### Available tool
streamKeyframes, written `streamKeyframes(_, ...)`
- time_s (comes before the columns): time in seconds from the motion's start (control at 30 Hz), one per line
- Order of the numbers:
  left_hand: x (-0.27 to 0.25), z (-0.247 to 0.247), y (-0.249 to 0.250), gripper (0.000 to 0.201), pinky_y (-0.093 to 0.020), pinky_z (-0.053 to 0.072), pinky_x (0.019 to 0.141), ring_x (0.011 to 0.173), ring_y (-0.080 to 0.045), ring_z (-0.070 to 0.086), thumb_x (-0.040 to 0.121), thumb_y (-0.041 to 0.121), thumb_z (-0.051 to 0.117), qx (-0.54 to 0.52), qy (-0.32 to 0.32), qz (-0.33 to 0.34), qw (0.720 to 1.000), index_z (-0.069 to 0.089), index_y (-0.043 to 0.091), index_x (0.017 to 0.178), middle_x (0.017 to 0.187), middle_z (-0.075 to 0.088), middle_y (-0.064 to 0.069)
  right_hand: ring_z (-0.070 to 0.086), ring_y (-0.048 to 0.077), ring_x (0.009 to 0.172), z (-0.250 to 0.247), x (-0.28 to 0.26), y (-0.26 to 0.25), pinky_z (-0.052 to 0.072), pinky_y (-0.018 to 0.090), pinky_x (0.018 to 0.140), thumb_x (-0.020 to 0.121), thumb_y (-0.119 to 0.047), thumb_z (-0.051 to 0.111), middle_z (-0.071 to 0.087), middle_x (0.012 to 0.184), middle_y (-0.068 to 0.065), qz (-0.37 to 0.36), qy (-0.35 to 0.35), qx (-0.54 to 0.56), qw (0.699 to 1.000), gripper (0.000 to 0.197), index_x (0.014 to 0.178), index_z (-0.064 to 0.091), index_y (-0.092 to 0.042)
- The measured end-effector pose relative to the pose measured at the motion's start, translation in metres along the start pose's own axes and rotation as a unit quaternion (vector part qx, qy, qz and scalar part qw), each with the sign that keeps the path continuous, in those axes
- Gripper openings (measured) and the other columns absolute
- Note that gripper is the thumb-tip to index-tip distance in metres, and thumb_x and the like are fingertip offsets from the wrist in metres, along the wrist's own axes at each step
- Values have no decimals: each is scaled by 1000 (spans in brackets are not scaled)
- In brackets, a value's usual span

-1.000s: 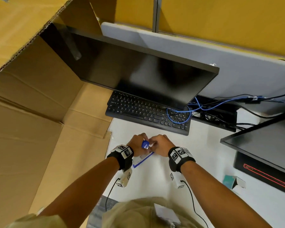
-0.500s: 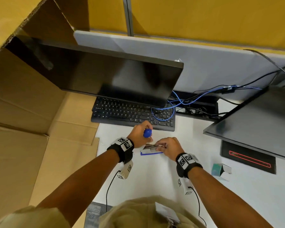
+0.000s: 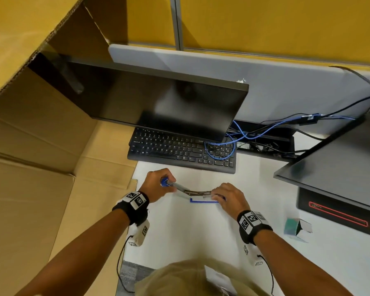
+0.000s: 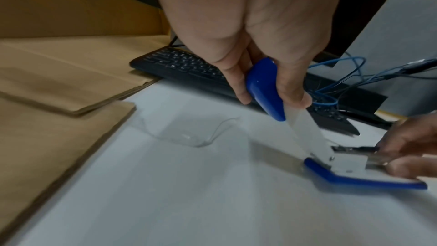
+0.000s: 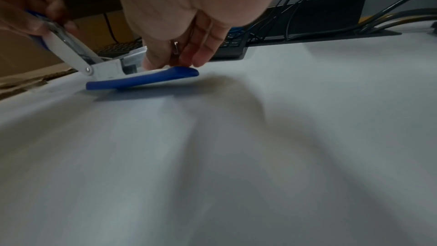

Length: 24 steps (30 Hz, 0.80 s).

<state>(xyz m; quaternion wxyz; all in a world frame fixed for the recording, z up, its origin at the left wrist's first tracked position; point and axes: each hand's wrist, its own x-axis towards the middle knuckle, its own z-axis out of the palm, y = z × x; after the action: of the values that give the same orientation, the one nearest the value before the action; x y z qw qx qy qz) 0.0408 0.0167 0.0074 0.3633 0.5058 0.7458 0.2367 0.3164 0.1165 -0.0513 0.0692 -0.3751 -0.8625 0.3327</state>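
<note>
A blue and white stapler (image 3: 198, 194) lies swung open on the white desk (image 3: 192, 231), in front of the keyboard. My left hand (image 3: 158, 185) grips its lifted top arm (image 4: 272, 89), tilted up to the left. The blue base (image 4: 364, 180) rests flat on the desk. My right hand (image 3: 228, 196) pinches the front of the metal staple channel (image 5: 176, 49) above the base (image 5: 144, 80). The channel's front end is hidden under my right fingers.
A black keyboard (image 3: 182, 151) and a dark monitor (image 3: 154, 101) stand just beyond the hands, with blue and black cables (image 3: 244, 135) to the right. Flattened cardboard (image 3: 41, 167) fills the left. A second monitor (image 3: 340, 167) and a small teal box (image 3: 297, 229) sit at right.
The stapler has been swung open: my left hand lifted the top arm up and to the left, while my right hand moved right along the channel. The hands now stand apart.
</note>
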Motion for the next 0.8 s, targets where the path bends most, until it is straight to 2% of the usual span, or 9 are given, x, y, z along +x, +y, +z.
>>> streamKeyframes(0.07, -3, 0, -6, 37, -33, 58, 74, 79, -21, 65, 71, 13, 82, 27, -4, -1, 1000, 53, 36, 70, 87, 70, -4, 62, 19, 88, 3, -2, 4, 55, 34, 77, 87, -20, 67, 70, 90, 0, -10, 14, -15, 1000, 13, 97, 74, -18)
streamKeyframes(0.17, -4, 2, -10, 31, -36, 58, 71, 74, -21, 64, 72, 16, 81, 96, -35, -11, 995, 53, 29, 71, 85, 71, -4, 63, 20, 86, 1, -6, 10, 56, 33, 75, 86, -17, 69, 74, 92, -1, -30, 16, -42, 999, 16, 100, 76, -19)
streamKeyframes(0.23, -4, 7, -10, 24, -28, 54, 64, 71, -19, 62, 73, 17, 79, 128, -47, -19, 990, 56, 21, 75, 86, 70, -3, 65, 23, 82, 0, -8, 11, 58, 33, 71, 79, -11, 75, 75, 90, 0, -58, 23, -61, 996, 20, 95, 77, -21)
streamKeyframes(0.3, -3, 13, -11, 20, -19, 44, 56, 67, -17, 58, 73, 16, 79, 148, -46, -26, 988, 59, 15, 78, 82, 66, 0, 66, 25, 80, -1, -10, 10, 58, 32, 68, 72, -8, 80, 74, 88, 1, -72, 26, -81, 994, 24, 92, 78, -22)
streamKeyframes(0.4, -2, 20, -13, 20, -18, 36, 52, 66, -19, 56, 73, 16, 78, 169, -44, -36, 984, 59, 14, 79, 79, 64, 0, 64, 25, 83, -1, -10, 7, 57, 33, 68, 75, -11, 77, 73, 89, 1, -72, 24, -102, 992, 23, 94, 77, -22)
streamKeyframes(0.67, -2, 27, -17, 19, -21, 39, 55, 67, -20, 56, 73, 13, 77, 181, -40, -47, 981, 60, 13, 80, 83, 67, -6, 66, 22, 85, -2, -14, 6, 56, 27, 72, 76, -12, 74, 75, 94, -1, -57, 24, -110, 992, 26, 99, 75, -24)
streamKeyframes(0.8, -1, 28, -14, 19, -27, 50, 62, 71, -22, 59, 75, 13, 77, 191, -38, -49, 980, 60, 12, 82, 86, 66, -6, 66, 22, 88, -1, -15, 5, 57, 29, 75, 77, -12, 73, 75, 98, -1, -44, 23, -101, 994, 27, 101, 75, -25)
